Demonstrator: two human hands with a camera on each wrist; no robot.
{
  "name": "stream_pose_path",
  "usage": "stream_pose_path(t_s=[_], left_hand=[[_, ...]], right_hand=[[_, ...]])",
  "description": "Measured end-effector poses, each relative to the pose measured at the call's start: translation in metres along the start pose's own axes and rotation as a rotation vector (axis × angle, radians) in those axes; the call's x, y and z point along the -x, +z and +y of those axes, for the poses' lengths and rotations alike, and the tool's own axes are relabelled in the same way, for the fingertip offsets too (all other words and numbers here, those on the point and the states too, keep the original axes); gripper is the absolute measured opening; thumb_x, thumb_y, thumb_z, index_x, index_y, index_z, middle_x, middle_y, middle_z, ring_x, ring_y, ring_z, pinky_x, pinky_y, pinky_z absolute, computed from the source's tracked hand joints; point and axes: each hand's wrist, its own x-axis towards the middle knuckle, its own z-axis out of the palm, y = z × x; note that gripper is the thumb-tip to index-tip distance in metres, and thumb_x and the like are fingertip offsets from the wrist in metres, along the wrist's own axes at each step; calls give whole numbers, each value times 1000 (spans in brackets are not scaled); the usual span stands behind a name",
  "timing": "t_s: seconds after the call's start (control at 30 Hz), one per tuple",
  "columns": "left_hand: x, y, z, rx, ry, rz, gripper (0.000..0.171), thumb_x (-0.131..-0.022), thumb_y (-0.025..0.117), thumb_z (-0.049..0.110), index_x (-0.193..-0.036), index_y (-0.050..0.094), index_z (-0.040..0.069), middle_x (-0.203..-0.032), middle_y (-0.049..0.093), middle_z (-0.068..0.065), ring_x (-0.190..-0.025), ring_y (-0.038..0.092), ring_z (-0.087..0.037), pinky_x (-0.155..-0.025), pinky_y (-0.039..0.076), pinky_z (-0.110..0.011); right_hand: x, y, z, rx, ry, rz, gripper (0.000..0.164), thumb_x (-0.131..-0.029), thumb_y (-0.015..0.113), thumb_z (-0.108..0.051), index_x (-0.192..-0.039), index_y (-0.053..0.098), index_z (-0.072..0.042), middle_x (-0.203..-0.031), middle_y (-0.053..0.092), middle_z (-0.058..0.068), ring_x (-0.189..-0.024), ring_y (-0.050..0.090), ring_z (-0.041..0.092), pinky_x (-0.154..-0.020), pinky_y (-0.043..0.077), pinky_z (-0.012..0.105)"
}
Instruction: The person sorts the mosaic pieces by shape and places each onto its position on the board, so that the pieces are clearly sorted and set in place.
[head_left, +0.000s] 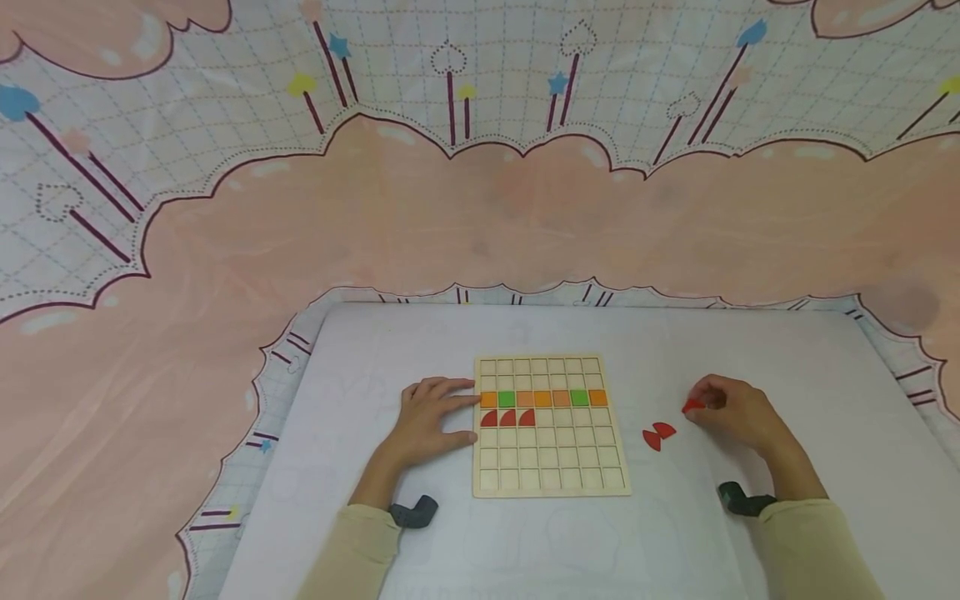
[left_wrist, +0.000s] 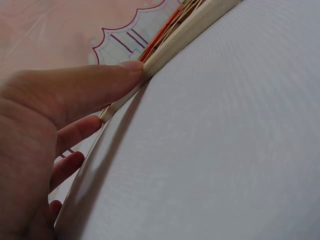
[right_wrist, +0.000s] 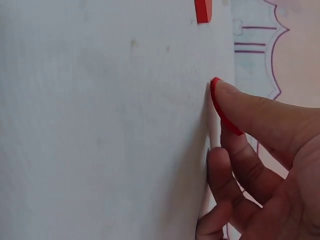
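A square wooden grid board lies on the white table. My left hand rests at its left side, fingers spread, with fingertips and thumb touching the edge; the left wrist view has the thumb against the board's side. To the right of the board, my right hand pinches a red quarter-circle piece between thumb and index finger, close over the table. Two more red quarter-circle pieces lie between that hand and the board. In the board, three red quarter-circle pieces fill the left cells of one row.
Just above the red row, a full row of orange and green square tiles crosses the board. The white table ends at the back against a pink patterned cloth. Dark wrist devices sit at both sleeves.
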Motion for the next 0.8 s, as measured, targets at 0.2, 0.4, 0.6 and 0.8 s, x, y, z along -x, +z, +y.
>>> stream_pose_path(t_s=[0.2, 0.4, 0.6, 0.8], left_hand=[[0, 0, 0, -6, 5, 6, 59, -84, 75, 52, -138, 66, 30, -155, 51, 8, -143, 37, -24, -115, 20, -60], [0, -1, 1, 3, -2, 8, 58, -83, 76, 51, -137, 66, 31, -154, 51, 8, -143, 37, -25, -115, 20, -61], [0, 0, 1, 14, -2, 12, 58, -82, 76, 50, -136, 67, 31, -154, 52, 8, -142, 38, -25, -114, 20, -61], [-1, 1, 0, 12, 0, 17, 58, -82, 77, 50, -136, 67, 31, -153, 52, 9, -142, 38, -24, -114, 20, -59]], right_hand=[[1, 7, -11, -29, -11, 34, 24, -93, 75, -26, -111, 71, -10, -101, 75, 5, -99, 66, 25, -81, 51, 34], [-3, 16, -31, -103, 25, 24, 24, -93, 75, -28, -109, 71, -11, -99, 73, 6, -96, 63, 25, -76, 52, 31], [-12, 24, -50, -203, 47, -19, 28, -91, 77, -32, -108, 69, -12, -100, 72, 8, -89, 62, 24, -70, 54, 31], [-19, 34, -72, -304, 22, -71, 31, -90, 78, -32, -109, 66, -11, -106, 67, 10, -96, 62, 26, -72, 55, 32]])
